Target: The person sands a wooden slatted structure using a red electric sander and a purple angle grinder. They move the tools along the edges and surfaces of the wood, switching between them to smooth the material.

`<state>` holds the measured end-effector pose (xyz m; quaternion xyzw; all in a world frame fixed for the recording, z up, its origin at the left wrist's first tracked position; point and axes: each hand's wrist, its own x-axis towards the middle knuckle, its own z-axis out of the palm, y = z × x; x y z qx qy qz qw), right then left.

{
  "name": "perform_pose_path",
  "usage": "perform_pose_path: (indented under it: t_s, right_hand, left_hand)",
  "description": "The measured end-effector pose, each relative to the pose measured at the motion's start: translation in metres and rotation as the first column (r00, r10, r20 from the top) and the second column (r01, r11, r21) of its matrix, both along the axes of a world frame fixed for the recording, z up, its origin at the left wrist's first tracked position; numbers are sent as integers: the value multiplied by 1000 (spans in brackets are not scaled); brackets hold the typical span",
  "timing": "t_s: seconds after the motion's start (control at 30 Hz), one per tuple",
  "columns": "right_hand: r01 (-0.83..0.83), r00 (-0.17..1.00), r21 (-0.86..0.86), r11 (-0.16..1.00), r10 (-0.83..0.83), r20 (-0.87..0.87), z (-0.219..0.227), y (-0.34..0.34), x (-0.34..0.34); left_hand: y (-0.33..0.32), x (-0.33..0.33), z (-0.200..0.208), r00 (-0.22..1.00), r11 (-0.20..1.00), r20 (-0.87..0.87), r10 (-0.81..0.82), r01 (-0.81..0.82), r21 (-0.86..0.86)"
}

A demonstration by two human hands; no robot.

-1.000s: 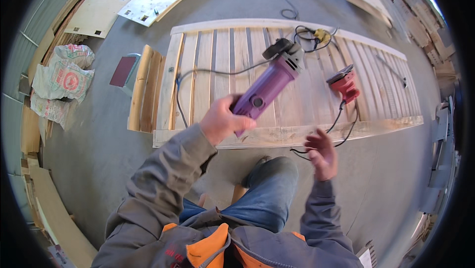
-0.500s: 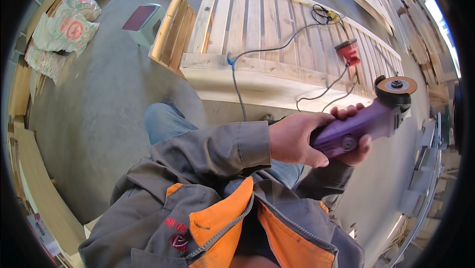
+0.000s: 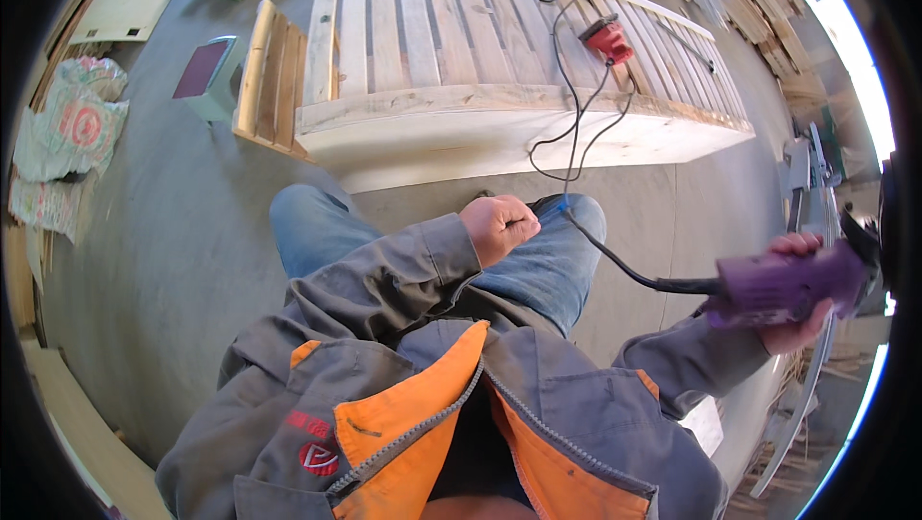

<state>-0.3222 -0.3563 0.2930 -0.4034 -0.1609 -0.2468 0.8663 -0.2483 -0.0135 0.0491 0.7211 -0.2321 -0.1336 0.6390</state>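
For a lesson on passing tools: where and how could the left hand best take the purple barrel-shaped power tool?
Probably wrapped around the bare purple barrel at its corded end, coming from the person's left: the right hand covers the part nearer the dark head, while the thin black cord leaves the left end, which lies uncovered.

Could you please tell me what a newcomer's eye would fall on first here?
Probably the purple angle grinder, held in the right hand near the picture's right edge. Next, the red palm sander lying on the slatted wooden frame ahead stands out. The bright orange lining of the jacket catches the eye at bottom centre.
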Motion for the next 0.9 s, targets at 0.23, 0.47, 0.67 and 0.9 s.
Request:
perform_pose_path:
  t_s: [0.23,0.47,0.67,0.9]
  right_hand:
    - [46,894,-249,967,-152,-422,-101,109,60]
    - [-264,707,-382,886,-92,-701,-226,203,113]
    - [-362,594,-185,914,73,-801,-280,235,129]
    - [-570,486,-4,822,333,-808,-292,201,154]
  left_hand:
    - [20,13,-80,913,993,-402,63,-98,-67]
    - [57,-17,-30,901,957,-421,-107,-23,-291]
    - [50,-19,-79,820,972,-568,74,-186,-141]
    - [50,1,-74,736,939,-667,-118,-135,-315]
